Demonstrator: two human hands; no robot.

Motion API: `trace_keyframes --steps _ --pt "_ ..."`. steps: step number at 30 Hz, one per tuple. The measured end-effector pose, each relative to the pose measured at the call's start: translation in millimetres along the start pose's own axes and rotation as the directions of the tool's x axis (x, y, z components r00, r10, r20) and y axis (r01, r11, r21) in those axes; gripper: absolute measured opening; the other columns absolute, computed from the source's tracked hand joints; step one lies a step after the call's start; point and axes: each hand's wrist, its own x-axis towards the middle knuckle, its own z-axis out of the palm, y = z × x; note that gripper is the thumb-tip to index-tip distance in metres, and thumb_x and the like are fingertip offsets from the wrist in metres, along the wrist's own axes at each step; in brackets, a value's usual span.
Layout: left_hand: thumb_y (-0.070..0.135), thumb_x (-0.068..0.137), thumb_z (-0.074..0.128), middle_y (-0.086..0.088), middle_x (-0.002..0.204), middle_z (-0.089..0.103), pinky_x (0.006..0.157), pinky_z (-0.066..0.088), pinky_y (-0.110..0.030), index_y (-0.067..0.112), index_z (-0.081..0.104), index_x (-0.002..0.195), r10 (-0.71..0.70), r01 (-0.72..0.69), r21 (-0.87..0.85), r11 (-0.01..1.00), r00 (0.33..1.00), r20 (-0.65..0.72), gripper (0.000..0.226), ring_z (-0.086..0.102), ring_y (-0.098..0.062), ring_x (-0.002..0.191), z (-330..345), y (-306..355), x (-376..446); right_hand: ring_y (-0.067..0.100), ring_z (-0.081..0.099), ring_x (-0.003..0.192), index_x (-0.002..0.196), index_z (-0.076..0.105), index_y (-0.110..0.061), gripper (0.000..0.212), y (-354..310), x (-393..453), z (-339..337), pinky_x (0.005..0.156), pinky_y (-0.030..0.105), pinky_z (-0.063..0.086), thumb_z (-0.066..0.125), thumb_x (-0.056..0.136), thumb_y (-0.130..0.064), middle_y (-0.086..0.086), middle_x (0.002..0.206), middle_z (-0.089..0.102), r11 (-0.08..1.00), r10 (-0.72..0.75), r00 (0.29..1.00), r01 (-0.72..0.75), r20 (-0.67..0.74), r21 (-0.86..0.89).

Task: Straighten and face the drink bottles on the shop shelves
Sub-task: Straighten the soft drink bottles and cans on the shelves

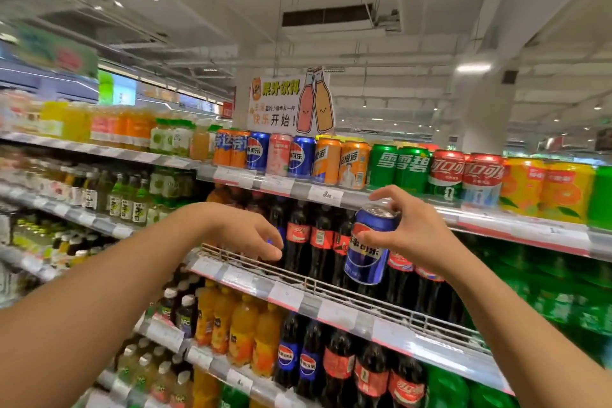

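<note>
My right hand (410, 232) grips a blue Pepsi can (369, 247), tilted, in front of the shelf of dark cola bottles (318, 238). My left hand (251, 235) hangs with curled fingers just left of those bottles, and a small blue item shows at its fingertips; what it is I cannot tell. Above, the top shelf (331, 197) carries a row of cans: orange, blue Pepsi cans (258, 150), pink, green Sprite cans (400, 169), red Coca-Cola cans (463, 175) and yellow orange-drink cans.
A wire rail (298, 278) runs along the cola shelf's front edge. Below stand orange juice bottles (245, 331) and more cola bottles. Green bottles (546, 291) fill the right side. A cardboard drinks sign (288, 102) stands on top. Tea and juice bottles line the left shelves.
</note>
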Motion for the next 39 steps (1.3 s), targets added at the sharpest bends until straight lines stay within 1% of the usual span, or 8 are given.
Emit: trace_keyframes --steps 9,12,17,20,24,28,35,39 --pt "0.066 0.093 0.054 0.017 0.135 0.060 0.105 0.051 -0.040 0.038 0.050 0.144 0.052 -0.052 -0.010 0.999 0.998 -0.021 0.058 0.061 -0.005 0.118 -34 -66 34 0.001 0.067 0.076 0.120 0.054 -0.039 0.058 -4 47 50 0.066 0.020 0.052 0.087 0.073 -0.044 -0.013 0.097 0.067 1.000 -0.003 1.000 0.003 0.006 0.018" --pt "0.060 0.096 0.054 0.018 0.132 0.061 0.104 0.049 -0.037 0.037 0.056 0.139 0.131 -0.121 0.059 0.991 0.972 -0.197 0.048 0.059 -0.003 0.118 -61 -83 44 0.007 0.069 0.079 0.118 0.055 -0.039 0.057 -13 59 62 0.071 0.029 0.059 0.088 0.072 -0.043 -0.011 0.097 0.068 1.000 -0.001 0.999 0.000 -0.041 -0.006" --pt "0.043 0.098 0.059 0.014 0.126 0.066 0.101 0.049 -0.032 0.032 0.066 0.127 0.294 -0.258 0.157 0.953 0.675 -0.677 0.033 0.059 -0.006 0.114 -98 -105 79 0.013 0.069 0.075 0.113 0.056 -0.041 0.053 -27 85 79 0.065 0.029 0.058 0.088 0.071 -0.042 -0.008 0.095 0.069 0.998 0.031 0.992 -0.037 -0.121 -0.051" --pt "0.033 0.095 0.062 0.003 0.142 0.056 0.112 0.040 -0.039 0.025 0.054 0.141 0.343 -0.260 0.241 0.935 0.487 -0.803 0.048 0.048 -0.017 0.132 -107 -111 109 0.006 0.069 0.074 0.115 0.057 -0.041 0.055 -38 96 88 0.063 0.020 0.054 0.089 0.070 -0.040 -0.009 0.095 0.070 0.996 0.050 0.985 -0.061 -0.165 -0.060" --pt "0.047 0.090 0.063 -0.006 0.168 0.016 0.122 0.023 -0.054 0.026 0.017 0.160 0.254 -0.097 0.240 0.966 0.528 -0.811 0.086 0.015 -0.033 0.152 -116 -110 152 0.004 0.069 0.075 0.118 0.056 -0.040 0.057 -47 108 95 0.064 0.018 0.053 0.088 0.071 -0.042 -0.009 0.098 0.070 0.990 0.088 0.977 -0.108 -0.193 -0.095" --pt "0.068 0.084 0.061 -0.005 0.169 0.007 0.120 0.019 -0.058 0.026 0.004 0.161 0.204 -0.002 0.238 0.971 0.525 -0.826 0.105 0.008 -0.038 0.152 -124 -111 185 0.004 0.069 0.076 0.117 0.057 -0.040 0.056 -53 118 97 0.064 0.019 0.053 0.089 0.071 -0.041 -0.009 0.098 0.071 0.979 0.112 0.969 -0.146 -0.220 -0.144" --pt "0.052 0.077 0.068 -0.008 0.144 0.043 0.109 0.035 -0.050 0.020 0.037 0.141 0.288 -0.051 0.285 0.957 0.289 -0.913 0.078 0.032 -0.034 0.136 -113 -117 205 0.003 0.065 0.070 0.113 0.060 -0.037 0.049 -59 127 97 0.063 0.015 0.051 0.088 0.074 -0.040 -0.011 0.092 0.068 0.963 0.092 0.970 -0.145 -0.226 -0.226" --pt "0.041 0.076 0.077 -0.008 0.137 0.039 0.101 0.046 -0.049 0.020 0.035 0.129 0.324 -0.233 0.276 0.932 0.199 -0.925 0.071 0.043 -0.032 0.124 -107 -121 208 0.001 0.066 0.076 0.115 0.060 -0.037 0.049 -62 137 96 0.066 0.016 0.049 0.088 0.075 -0.042 -0.015 0.095 0.067 0.959 0.072 0.968 -0.133 -0.239 -0.252"
